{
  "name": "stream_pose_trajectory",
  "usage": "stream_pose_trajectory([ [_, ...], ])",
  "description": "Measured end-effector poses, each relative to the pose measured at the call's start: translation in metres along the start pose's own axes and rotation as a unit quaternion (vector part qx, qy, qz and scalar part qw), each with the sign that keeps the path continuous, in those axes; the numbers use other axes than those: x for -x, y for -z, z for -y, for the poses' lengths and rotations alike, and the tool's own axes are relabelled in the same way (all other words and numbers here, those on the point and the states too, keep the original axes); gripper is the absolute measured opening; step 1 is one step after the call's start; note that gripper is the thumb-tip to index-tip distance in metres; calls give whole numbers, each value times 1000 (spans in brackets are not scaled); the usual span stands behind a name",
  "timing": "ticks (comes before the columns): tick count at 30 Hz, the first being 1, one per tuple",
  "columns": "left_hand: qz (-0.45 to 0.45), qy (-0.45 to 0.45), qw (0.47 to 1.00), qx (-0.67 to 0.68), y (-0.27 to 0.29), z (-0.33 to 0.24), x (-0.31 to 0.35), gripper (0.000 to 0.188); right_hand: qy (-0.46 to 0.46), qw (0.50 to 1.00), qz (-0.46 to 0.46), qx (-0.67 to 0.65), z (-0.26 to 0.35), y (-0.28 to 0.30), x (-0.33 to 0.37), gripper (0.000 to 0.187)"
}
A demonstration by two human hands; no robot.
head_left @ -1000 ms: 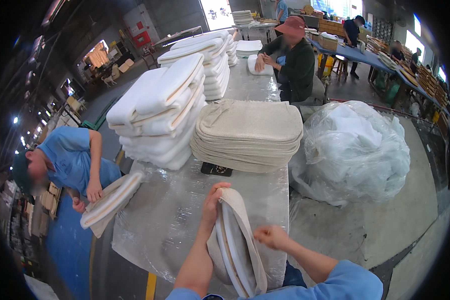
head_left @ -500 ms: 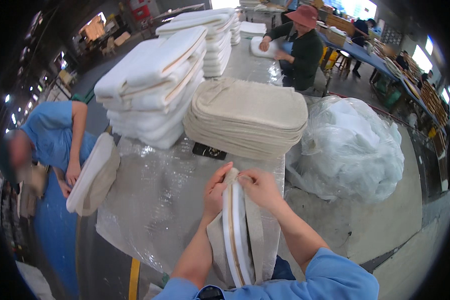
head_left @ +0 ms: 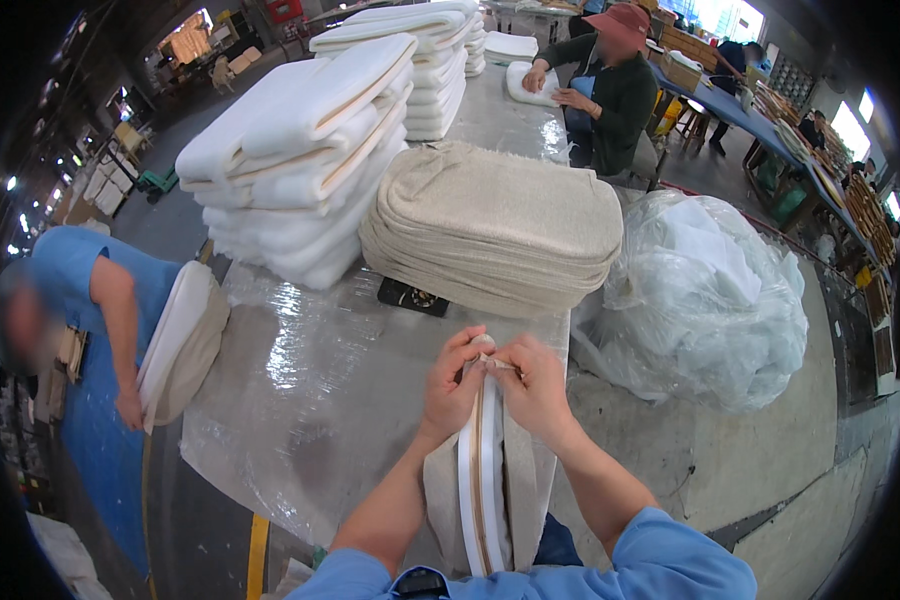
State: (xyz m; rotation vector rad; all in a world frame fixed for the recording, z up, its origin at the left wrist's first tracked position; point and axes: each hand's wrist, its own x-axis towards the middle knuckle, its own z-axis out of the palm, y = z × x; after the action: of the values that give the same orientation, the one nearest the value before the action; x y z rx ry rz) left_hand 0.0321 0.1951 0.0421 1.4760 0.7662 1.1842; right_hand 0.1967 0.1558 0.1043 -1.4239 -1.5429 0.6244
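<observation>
A white foam cushion pad (head_left: 467, 470) with a brown line along its edge stands on its side against me, partly inside a beige fabric cover (head_left: 519, 470). The cover's sides hang open left and right of the pad. At the far end of the pad, my left hand (head_left: 452, 388) is closed on the cover's edge. My right hand (head_left: 536, 388) pinches the same fabric just beside it, its fingers slightly blurred. The fabric bunches between both thumbs, and the pad's far tip is mostly hidden by my hands.
Ahead lies a stack of beige covers (head_left: 490, 220) on the plastic-covered table (head_left: 300, 430), over a small black item (head_left: 412, 297). Tall stacks of white pads (head_left: 290, 160) rise behind left. A clear plastic bag (head_left: 700, 300) bulges at right. Co-workers handle cushions at left and far right.
Both my hands have shifted slightly right with the cover's edge and drawn closer together. The pad stands more upright in view. The co-worker at left has leaned lower over their cushion.
</observation>
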Motion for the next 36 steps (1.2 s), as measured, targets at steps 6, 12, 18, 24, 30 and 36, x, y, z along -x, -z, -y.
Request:
stream_pose_trajectory([
  [6,-39,6,998,49,-5,14,3,24,11,1000,17,-25,-2,-3,2,11],
  [12,-86,43,993,70,-17,-5,7,20,-111,918,27,-380,-69,-4,-20,29],
  [18,-132,23,987,-90,-15,-10,12,15,-41,919,94,-381,-81,-38,-47,32],
  [24,-167,-4,981,-96,-14,-3,16,9,-63,915,149,-370,-81,-42,-48,34],
  [30,-197,9,972,-132,-19,-3,23,17,-51,960,221,-162,-65,-32,-66,36],
  [36,-183,9,971,-154,-25,4,16,13,-155,935,307,-84,-63,-26,-88,41],
])
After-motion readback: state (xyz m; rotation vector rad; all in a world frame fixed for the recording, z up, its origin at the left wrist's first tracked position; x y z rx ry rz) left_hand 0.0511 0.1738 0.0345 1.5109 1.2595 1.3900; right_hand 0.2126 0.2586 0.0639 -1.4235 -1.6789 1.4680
